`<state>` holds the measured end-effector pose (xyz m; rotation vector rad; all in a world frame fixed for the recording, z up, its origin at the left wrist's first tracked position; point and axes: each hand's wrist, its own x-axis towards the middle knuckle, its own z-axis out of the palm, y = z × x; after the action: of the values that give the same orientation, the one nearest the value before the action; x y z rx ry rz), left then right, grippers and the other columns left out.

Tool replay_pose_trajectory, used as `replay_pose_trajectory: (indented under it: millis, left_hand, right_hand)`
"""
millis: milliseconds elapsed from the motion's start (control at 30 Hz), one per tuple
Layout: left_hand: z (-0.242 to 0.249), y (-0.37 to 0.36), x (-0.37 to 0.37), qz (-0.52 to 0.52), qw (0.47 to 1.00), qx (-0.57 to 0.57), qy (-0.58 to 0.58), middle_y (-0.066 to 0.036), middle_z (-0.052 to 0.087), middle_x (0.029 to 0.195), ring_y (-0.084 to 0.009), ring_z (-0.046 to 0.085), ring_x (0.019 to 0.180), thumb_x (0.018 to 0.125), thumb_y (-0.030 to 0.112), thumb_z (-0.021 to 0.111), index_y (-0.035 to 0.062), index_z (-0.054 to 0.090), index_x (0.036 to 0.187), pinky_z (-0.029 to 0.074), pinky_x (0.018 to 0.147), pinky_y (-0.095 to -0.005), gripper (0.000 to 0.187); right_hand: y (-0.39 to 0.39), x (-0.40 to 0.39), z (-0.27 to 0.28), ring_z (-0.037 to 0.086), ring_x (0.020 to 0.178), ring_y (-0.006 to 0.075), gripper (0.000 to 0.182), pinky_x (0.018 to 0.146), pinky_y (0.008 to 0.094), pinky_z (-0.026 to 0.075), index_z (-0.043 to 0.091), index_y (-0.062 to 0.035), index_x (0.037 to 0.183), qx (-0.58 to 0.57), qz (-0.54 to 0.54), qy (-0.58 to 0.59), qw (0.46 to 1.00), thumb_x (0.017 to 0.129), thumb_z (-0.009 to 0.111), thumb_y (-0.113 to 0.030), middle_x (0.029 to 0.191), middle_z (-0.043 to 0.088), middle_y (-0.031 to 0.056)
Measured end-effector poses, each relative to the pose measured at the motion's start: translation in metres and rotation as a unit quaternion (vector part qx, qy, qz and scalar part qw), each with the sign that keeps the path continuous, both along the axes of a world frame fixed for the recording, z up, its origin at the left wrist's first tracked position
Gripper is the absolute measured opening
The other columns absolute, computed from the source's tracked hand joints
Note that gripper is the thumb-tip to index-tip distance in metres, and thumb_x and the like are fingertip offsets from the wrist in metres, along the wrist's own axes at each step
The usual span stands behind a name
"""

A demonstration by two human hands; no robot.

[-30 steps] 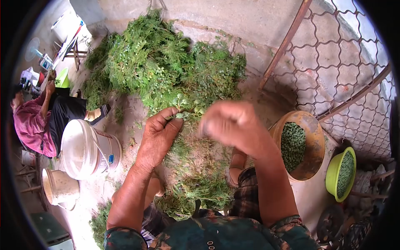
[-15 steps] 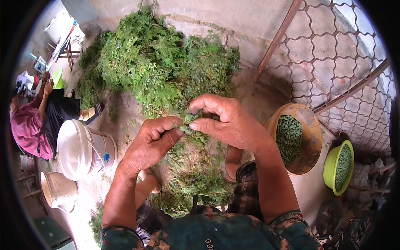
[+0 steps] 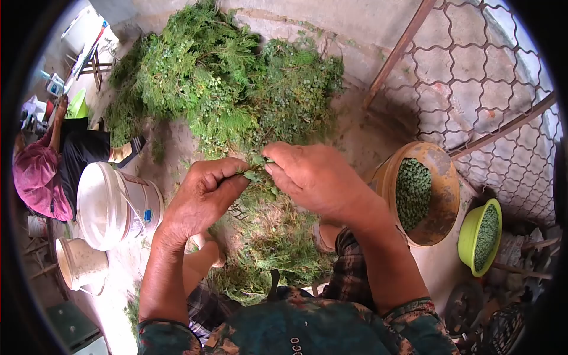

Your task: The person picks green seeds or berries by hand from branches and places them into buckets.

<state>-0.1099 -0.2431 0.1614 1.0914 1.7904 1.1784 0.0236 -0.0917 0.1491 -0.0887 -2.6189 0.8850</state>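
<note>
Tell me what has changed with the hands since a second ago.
The right hand, a blur just right of the leafy sprig before, has moved in toward the left hand, its fingers now at the sprig; whether they grip it is unclear. The left hand still pinches the sprig, and the tan bucket and green bowl stand where they were.

Setting: makeshift work space for handling cut greenery, whether yard or room unclear.
Centrepiece: heap of leafy branches (image 3: 195, 71) on the bare floor (image 3: 176, 133), beside a plain wall (image 3: 349, 23).
Right of the heap: rusty metal lattice frame (image 3: 397, 56); tan bucket (image 3: 444, 195) of small green pieces (image 3: 413, 192).
Left of the heap: seated person (image 3: 38, 177), white pail (image 3: 97, 204).
</note>
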Motion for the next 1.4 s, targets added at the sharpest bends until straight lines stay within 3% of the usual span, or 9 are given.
replay_pose_trajectory:
  millis: [267,300,333,367,433,600,833,1267,1400]
  left_hand:
    - [-0.003,-0.007,-0.013,0.044,0.997,-0.023,-0.06,0.007,0.05,0.066,-0.0011,0.041,0.06,0.085,0.003,0.054,-0.0029,0.061,0.096,0.034,0.052,-0.0191,0.015]
    - [-0.003,-0.007,-0.012,0.045,0.997,-0.022,-0.06,0.007,0.05,0.066,-0.0011,0.041,0.06,0.085,0.003,0.054,-0.0029,0.061,0.096,0.034,0.052,-0.0191,0.015]
    - [-0.002,-0.008,-0.01,0.041,0.997,-0.023,-0.059,0.006,0.051,0.068,-0.0016,0.043,0.062,0.085,0.003,0.055,-0.0031,0.061,0.096,0.036,0.053,-0.0194,0.014]
    - [-0.001,-0.008,-0.008,0.037,0.997,-0.025,-0.057,0.005,0.053,0.07,-0.0022,0.044,0.063,0.084,0.003,0.056,-0.0032,0.061,0.096,0.037,0.054,-0.0197,0.014]
    - [0.003,-0.01,-0.005,0.025,0.997,-0.04,-0.064,0.004,0.054,0.071,-0.0026,0.045,0.064,0.084,0.002,0.057,-0.0031,0.061,0.096,0.038,0.055,-0.0202,0.014]
    - [0.005,-0.017,-0.007,-0.033,0.997,-0.042,-0.049,0.003,0.055,0.072,-0.0027,0.045,0.065,0.083,-0.002,0.057,-0.0031,0.06,0.098,0.039,0.056,-0.0205,0.015]
    - [0.008,-0.019,-0.008,-0.057,0.993,-0.053,-0.089,0.005,0.052,0.07,-0.0011,0.042,0.063,0.082,-0.004,0.056,-0.0034,0.06,0.097,0.037,0.054,-0.019,0.015]
    - [0.013,-0.03,-0.021,-0.026,0.958,0.008,-0.285,0.0,0.063,0.077,-0.0047,0.054,0.069,0.075,0.006,0.067,-0.0013,0.063,0.099,0.042,0.062,-0.0188,0.025]
    - [0.018,-0.032,-0.023,0.016,0.949,-0.018,-0.313,-0.001,0.063,0.076,-0.0055,0.054,0.07,0.073,0.007,0.069,-0.0006,0.063,0.098,0.042,0.063,-0.0193,0.027]
  right_hand:
    - [0.023,-0.002,0.001,0.05,0.045,0.0263,0.01,0.04,0.0354,0.038,0.051,-0.0034,0.09,0.072,-0.166,0.062,0.982,0.083,0.052,-0.01,0.059,0.051,0.0123]
    - [0.024,0.0,0.01,0.043,0.042,0.0192,0.01,0.038,0.0302,0.033,0.051,-0.0035,0.09,-0.225,-0.151,0.044,0.962,0.084,0.051,-0.011,0.059,0.049,0.0082]
    - [0.023,0.0,0.02,0.037,0.039,0.0121,0.01,0.035,0.0251,0.029,0.05,-0.0035,0.089,-0.502,-0.122,0.022,0.856,0.085,0.049,-0.012,0.059,0.047,0.004]
    - [0.021,0.0,0.023,0.037,0.039,0.0121,0.01,0.035,0.0251,0.029,0.05,-0.0035,0.089,-0.502,-0.122,0.023,0.856,0.085,0.049,-0.012,0.059,0.047,0.004]
    - [0.015,0.001,0.026,0.028,0.043,0.0027,0.011,0.037,0.0176,0.023,0.05,-0.004,0.088,-0.733,-0.001,0.032,0.679,0.087,0.047,-0.014,0.064,0.044,-0.0005]
    - [0.001,-0.007,0.015,0.032,0.041,0.0006,0.045,0.035,0.0165,0.021,0.049,-0.0062,0.073,-0.624,-0.031,-0.112,0.772,0.083,0.059,-0.049,0.063,0.045,-0.0013]
    - [-0.014,-0.012,0.007,0.032,0.045,0.0015,0.031,0.039,0.0188,0.025,0.056,-0.0065,0.078,-0.481,0.039,-0.143,0.864,0.084,0.063,-0.036,0.058,0.04,-0.007]
    - [-0.012,-0.012,0.006,0.031,0.037,0.003,0.012,0.032,0.0185,0.022,0.052,-0.0059,0.085,-0.84,0.097,-0.137,0.516,0.084,0.052,-0.018,0.063,0.05,0.0033]
    - [-0.008,-0.01,0.014,0.034,0.044,0.0021,0.017,0.034,0.0168,0.022,0.053,-0.0034,0.098,-0.795,0.045,-0.095,0.597,0.085,0.051,-0.014,0.069,0.05,0.0023]
